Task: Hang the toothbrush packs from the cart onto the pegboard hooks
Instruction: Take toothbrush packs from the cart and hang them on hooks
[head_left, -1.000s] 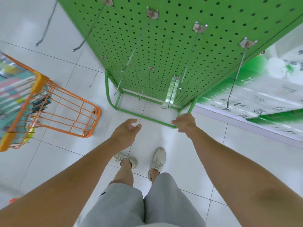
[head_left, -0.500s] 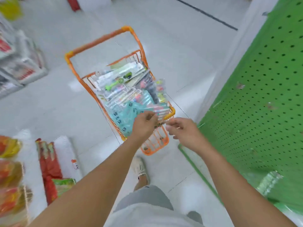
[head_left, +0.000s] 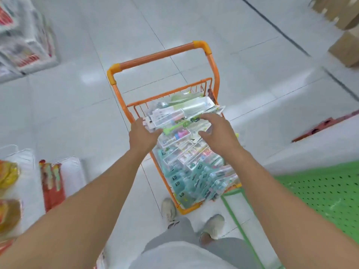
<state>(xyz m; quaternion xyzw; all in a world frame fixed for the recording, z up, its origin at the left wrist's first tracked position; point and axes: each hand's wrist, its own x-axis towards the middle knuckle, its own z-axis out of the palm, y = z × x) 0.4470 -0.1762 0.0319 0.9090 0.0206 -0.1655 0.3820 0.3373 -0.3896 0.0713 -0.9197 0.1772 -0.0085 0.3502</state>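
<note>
Since a second ago the view has swung off the pegboard, and in the last half second both hands have reached farther along the cart [head_left: 206,49], from the teal packs at its near end to the far end of the heap. The left hand [head_left: 142,135] now rests at the left edge of the top clear pack [head_left: 169,115], thumb pressed to its near edge; whether its grip has closed on the pack I cannot tell, the fingers being hidden. The right hand [head_left: 217,133] hovers over the toothbrush packs [head_left: 194,166], fingers spread wide, holding nothing. This looks like the picking step: no pack is lifted yet. Next, one pack should be pinched by its hanging tab, freed from its neighbours, and carried right to the green pegboard [head_left: 320,191], near right.
</note>
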